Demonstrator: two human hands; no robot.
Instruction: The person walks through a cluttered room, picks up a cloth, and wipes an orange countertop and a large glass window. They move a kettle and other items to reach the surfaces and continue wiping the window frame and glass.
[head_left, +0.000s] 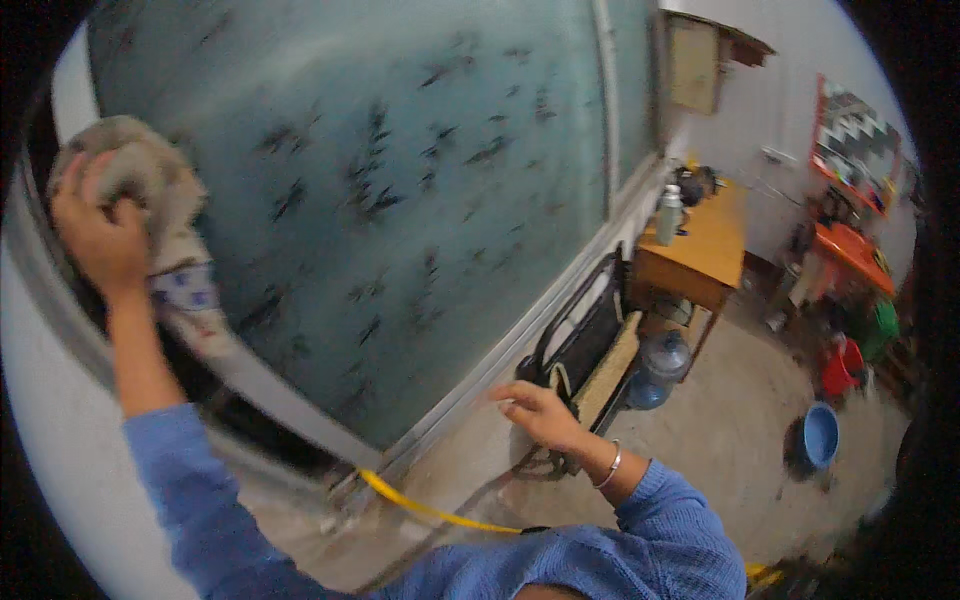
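Note:
My left hand (105, 225) grips a bunched beige cloth (161, 187) at the left side of a window frame (259, 382). The cloth's lower end, with a blue pattern, hangs over the frame's edge. Beside it spreads a frosted glass pane (330, 247) with a dark leaf-like pattern. My right hand (540, 416) holds nothing; its fingers are apart and a little blurred. It hovers in front of the wall below the sill, near a black-framed chair (592, 337) with a woven seat. A bracelet (611, 465) circles my right wrist.
A yellow strap (427, 510) runs from the frame's lower corner toward my body. Right of the chair stands a wooden table (697, 232) with a bottle (670, 214) on it. A large water jug (664, 356), a blue basin (820, 435) and a red bucket (841, 366) are on the floor.

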